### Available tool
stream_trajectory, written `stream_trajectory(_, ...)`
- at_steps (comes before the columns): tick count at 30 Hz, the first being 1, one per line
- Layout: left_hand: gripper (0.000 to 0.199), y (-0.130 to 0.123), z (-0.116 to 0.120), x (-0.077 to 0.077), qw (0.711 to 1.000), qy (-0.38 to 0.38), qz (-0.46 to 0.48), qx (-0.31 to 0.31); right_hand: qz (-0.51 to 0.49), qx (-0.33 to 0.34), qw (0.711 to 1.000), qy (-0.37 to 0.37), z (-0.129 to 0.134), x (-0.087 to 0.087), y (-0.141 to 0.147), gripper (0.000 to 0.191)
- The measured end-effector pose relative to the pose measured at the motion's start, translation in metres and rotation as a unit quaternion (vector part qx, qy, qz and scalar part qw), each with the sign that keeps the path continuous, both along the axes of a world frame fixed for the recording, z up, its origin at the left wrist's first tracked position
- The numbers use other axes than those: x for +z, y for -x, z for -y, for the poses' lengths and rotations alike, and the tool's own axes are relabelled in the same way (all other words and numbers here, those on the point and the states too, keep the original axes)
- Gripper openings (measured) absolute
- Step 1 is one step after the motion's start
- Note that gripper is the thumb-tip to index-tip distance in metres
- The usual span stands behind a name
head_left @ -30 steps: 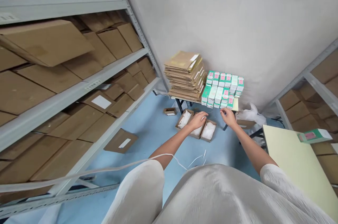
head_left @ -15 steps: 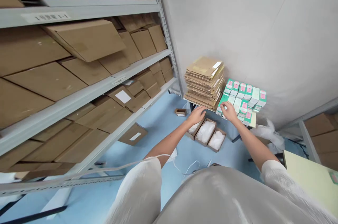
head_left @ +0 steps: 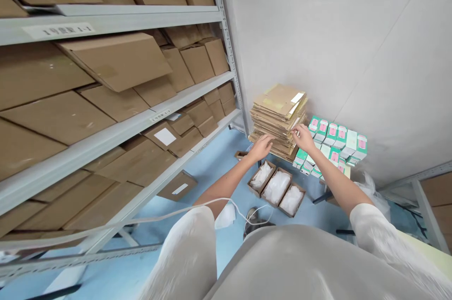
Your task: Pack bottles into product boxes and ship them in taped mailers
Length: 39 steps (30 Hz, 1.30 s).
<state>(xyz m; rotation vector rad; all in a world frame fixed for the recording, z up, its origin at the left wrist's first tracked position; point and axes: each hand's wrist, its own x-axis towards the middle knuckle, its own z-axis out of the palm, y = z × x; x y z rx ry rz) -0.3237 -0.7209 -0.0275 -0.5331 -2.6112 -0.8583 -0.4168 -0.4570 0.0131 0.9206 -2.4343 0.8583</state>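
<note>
Reaching to either side of the cardboard stack (head_left: 278,102) on the desk (head_left: 348,171): left hand (head_left: 261,147) with fingers loosely bent, right hand (head_left: 302,139) with fingers curled, narrow gap; contact or grip cannot be told for either. Three boxes (head_left: 267,200) on the floor (head_left: 208,168) contain white material, kind unclear. Right forearm partly hides green-white cartons (head_left: 332,135).

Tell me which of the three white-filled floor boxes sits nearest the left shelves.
The leftmost white-filled box; the middle box and right box lie farther off.
</note>
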Motion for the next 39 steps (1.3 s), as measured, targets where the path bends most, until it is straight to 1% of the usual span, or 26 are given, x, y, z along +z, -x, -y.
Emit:
stream_trajectory(4,0.040,0.037,0.020,0.010,1.000,0.007,-0.004,-0.004,-0.009,-0.021,1.000,-0.018,0.020,0.003,0.019,0.021)
stream_trajectory(7,0.041,0.066,0.035,0.019,1.000,0.018,-0.013,-0.022,-0.006,-0.044,0.998,-0.036,0.039,0.004,0.033,0.027)
stream_trajectory(14,0.051,0.140,0.065,0.048,0.994,0.075,-0.052,-0.062,0.015,-0.134,0.985,-0.108,0.089,0.015,0.066,0.043)
stream_trajectory(16,0.052,0.159,0.070,0.051,0.992,0.093,-0.052,-0.071,0.027,-0.155,0.979,-0.133,0.098,0.017,0.074,0.051)
stream_trajectory(19,0.052,0.180,0.075,0.052,0.989,0.115,-0.044,-0.077,0.052,-0.175,0.969,-0.169,0.105,0.019,0.082,0.062)
stream_trajectory(21,0.054,0.189,0.077,0.050,0.988,0.126,-0.039,-0.083,0.070,-0.190,0.961,-0.188,0.107,0.018,0.084,0.065)
stream_trajectory(24,0.056,0.195,0.080,0.046,0.986,0.133,-0.031,-0.095,0.083,-0.205,0.953,-0.205,0.108,0.017,0.082,0.067)
stream_trajectory(26,0.056,0.196,0.080,0.042,0.986,0.126,-0.029,-0.101,0.079,-0.208,0.952,-0.210,0.107,0.017,0.080,0.067)
stream_trajectory(29,0.057,0.198,0.080,0.037,0.989,0.097,-0.037,-0.105,0.073,-0.207,0.954,-0.204,0.103,0.018,0.080,0.064)
stream_trajectory(31,0.054,0.199,0.080,0.035,0.991,0.070,-0.047,-0.107,0.065,-0.200,0.958,-0.196,0.098,0.019,0.082,0.061)
stream_trajectory(34,0.046,0.202,0.079,0.034,0.991,0.039,-0.057,-0.114,0.036,-0.169,0.964,-0.200,0.095,0.020,0.085,0.054)
stream_trajectory(36,0.041,0.203,0.080,0.036,0.990,0.036,-0.061,-0.119,0.015,-0.158,0.965,-0.208,0.096,0.021,0.085,0.047)
stream_trajectory(39,0.036,0.204,0.082,0.041,0.987,0.056,-0.071,-0.135,-0.001,-0.168,0.962,-0.213,0.100,0.021,0.081,0.038)
